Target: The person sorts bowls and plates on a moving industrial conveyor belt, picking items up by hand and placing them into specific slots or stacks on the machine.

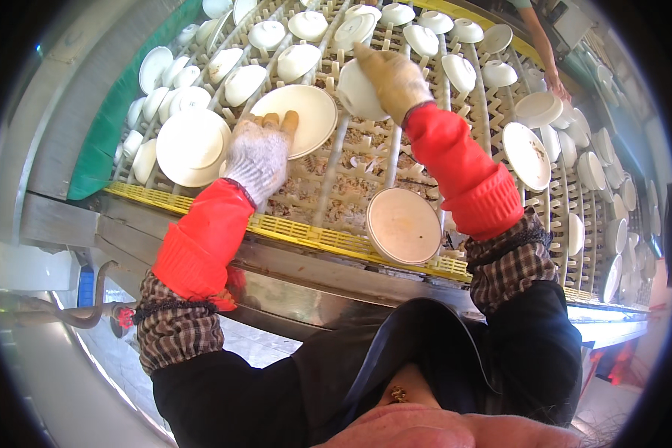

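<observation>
I wear knitted work gloves with coated fingers and red sleeve covers. My left hand (263,148) rests its fingers on a white plate (313,120) that lies on the pegged conveyor belt; whether it grips the plate's edge is hard to tell. Left of this hand lies another white round plate (187,147). Further up, my right hand (393,78) holds the edge of a white bowl (358,92), its fingers partly hiding it. Another bowl (354,31) is just beyond those fingertips. A round plate (404,225) leans at the belt's yellow near edge.
Many white bowls stand among the pegs at left and far side; more dishes crowd the right, with a stained oval plate (527,156). Food scraps (347,182) lie beneath the belt. A green curtain (103,134) hangs at left. Another person's hand (556,84) touches dishes at upper right.
</observation>
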A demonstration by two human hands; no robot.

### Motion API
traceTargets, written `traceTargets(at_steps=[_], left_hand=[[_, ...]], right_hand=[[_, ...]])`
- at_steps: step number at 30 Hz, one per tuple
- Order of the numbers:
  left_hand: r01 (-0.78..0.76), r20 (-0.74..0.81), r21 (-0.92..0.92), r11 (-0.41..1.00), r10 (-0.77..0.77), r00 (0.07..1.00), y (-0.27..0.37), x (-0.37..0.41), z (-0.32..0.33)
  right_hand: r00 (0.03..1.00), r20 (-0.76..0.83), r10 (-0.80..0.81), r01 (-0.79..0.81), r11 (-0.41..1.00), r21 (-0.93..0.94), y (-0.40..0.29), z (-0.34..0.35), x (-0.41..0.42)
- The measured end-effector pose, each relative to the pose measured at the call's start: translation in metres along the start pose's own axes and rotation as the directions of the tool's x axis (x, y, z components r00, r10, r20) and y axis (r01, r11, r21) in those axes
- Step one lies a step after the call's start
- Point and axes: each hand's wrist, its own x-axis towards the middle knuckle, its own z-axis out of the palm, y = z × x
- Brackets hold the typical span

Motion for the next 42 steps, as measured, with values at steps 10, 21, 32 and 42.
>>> traceTargets(at_steps=[10, 21, 32, 42], left_hand=[[0.141, 0.212, -0.976, -0.166, -0.571, 0.793, -0.057, -0.018, 0.001], [0.178, -0.214, -0.636, 0.751, -0.393, 0.895, -0.014, -0.007, -0.043], [-0.613, -0.224, -0.636, 0.469, 0.648, 0.728, 0.061, -0.023, -0.061], [0.023, -0.003, -0.98, 0.198, -0.128, 0.992, 0.036, -0.014, -0.044]], right_hand=[[0.974, 0.217, -0.07, 0.157, 0.896, -0.414, 0.027, -0.034, -0.014], [0.998, -0.004, 0.069, -0.031, 0.393, -0.919, 0.084, -0.212, -0.152], [0.983, -0.125, 0.133, -0.181, 0.631, -0.754, 0.049, -0.208, -0.107], [0.993, -0.087, -0.078, 0.098, 0.961, 0.26, 0.014, -0.114, -0.049]])
